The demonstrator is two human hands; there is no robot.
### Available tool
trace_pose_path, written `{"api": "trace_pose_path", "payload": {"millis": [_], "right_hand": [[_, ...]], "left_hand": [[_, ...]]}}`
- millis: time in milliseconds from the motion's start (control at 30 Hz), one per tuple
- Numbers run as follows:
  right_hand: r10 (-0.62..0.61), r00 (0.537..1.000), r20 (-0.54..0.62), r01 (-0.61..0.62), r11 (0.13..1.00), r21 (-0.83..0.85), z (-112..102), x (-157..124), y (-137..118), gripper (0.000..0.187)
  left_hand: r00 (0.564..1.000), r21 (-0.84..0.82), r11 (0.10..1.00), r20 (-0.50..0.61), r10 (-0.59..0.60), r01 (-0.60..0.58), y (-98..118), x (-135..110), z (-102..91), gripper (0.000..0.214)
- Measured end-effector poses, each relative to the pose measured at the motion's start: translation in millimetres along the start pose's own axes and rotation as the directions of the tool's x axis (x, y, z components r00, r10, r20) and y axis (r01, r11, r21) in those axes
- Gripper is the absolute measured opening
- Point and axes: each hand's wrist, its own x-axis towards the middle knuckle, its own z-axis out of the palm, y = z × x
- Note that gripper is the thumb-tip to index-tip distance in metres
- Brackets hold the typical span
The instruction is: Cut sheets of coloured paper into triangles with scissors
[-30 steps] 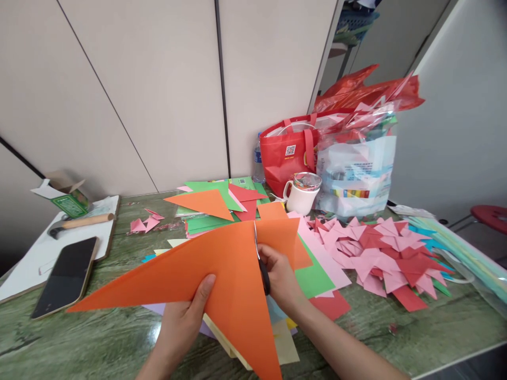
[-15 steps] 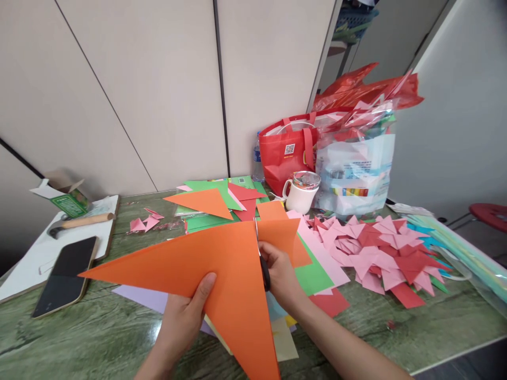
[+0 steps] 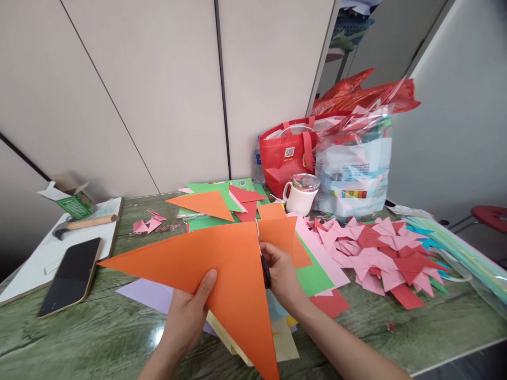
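Note:
A large folded sheet of orange paper (image 3: pixel 229 264) is held up over the table. My left hand (image 3: pixel 190 311) pinches its lower left edge, thumb on top and fingers hidden beneath. My right hand (image 3: pixel 281 269) is closed around the black handles of a pair of scissors (image 3: pixel 266 272). Their blades stand at the paper's right side, with an orange strip (image 3: pixel 279 232) to the right of them. Under the hands lie sheets of lilac (image 3: pixel 148 295), green (image 3: pixel 315 279), pink and cream paper.
Folded pink and red paper pieces (image 3: pixel 376 253) are heaped at the right. Behind stand a white mug (image 3: pixel 301 195), a red bag (image 3: pixel 285 153) and a stuffed plastic bag (image 3: pixel 352 174). At left are a phone (image 3: pixel 71 277), a hammer (image 3: pixel 85 224) and a small box (image 3: pixel 71 200).
The orange paper's left tip has shifted right and slightly up. Both hands keep their grip, and the scissors stay at the paper's right side. The view has tilted slightly.

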Motion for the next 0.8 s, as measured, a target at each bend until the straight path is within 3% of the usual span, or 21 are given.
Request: {"api": "trace_pose_path", "payload": {"millis": [200,333,500,667,800], "right_hand": [[-0.001,0.989,-0.150,-0.008,0.998,-0.060,-10.5,6.3,-8.8,0.022],[-0.063,0.996,-0.066,0.061,0.998,-0.023,-11.5,5.7,-13.4,0.024],[-0.011,0.998,0.062,0.011,1.000,-0.003,-4.3,-1.8,-11.2,0.031],[0.025,0.997,0.074,-0.025,1.000,-0.004,-4.3,-4.8,-8.0,0.025],[0.016,0.998,0.066,-0.017,1.000,0.018,-6.8,-4.1,-8.3,0.025]], "left_hand": [[0.999,-0.047,0.999,-0.044,0.006,-0.008,3.9,1.6,0.5,0.059],[0.996,-0.063,0.997,-0.080,0.032,-0.037,6.6,3.9,0.5,0.052],[0.996,-0.083,0.995,-0.068,0.052,-0.058,6.3,6.5,3.1,0.048],[0.999,-0.092,0.996,-0.047,0.015,-0.019,8.3,4.4,3.5,0.056],[0.994,0.009,0.996,0.070,-0.085,0.085,10.9,3.5,-1.2,0.064]]}}
